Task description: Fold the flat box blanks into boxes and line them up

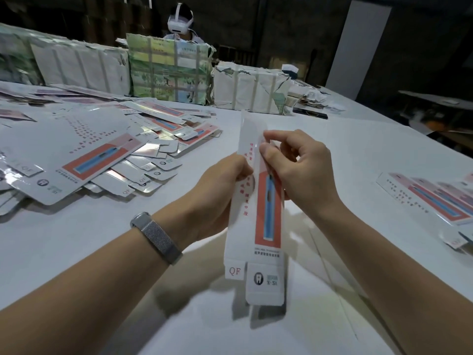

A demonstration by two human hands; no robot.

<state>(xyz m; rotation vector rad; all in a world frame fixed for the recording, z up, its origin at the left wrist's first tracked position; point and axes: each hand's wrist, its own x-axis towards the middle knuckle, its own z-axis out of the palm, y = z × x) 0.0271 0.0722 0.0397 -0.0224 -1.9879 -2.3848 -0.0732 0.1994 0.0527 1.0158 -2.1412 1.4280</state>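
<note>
bare forearms, silver mesh wristband (156, 238)

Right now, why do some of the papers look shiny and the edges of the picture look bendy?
In the head view, light glares off the glossy pile of flat blanks on the left; the wide lens curves the table and stretches the forearms; the box blank that the left hand and right hand hold throws a soft shadow; the background is dark.

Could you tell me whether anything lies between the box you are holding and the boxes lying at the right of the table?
Nothing visible does. The box blank, held by the left hand and right hand, is separated from the boxes at the right only by bare white table.
</note>
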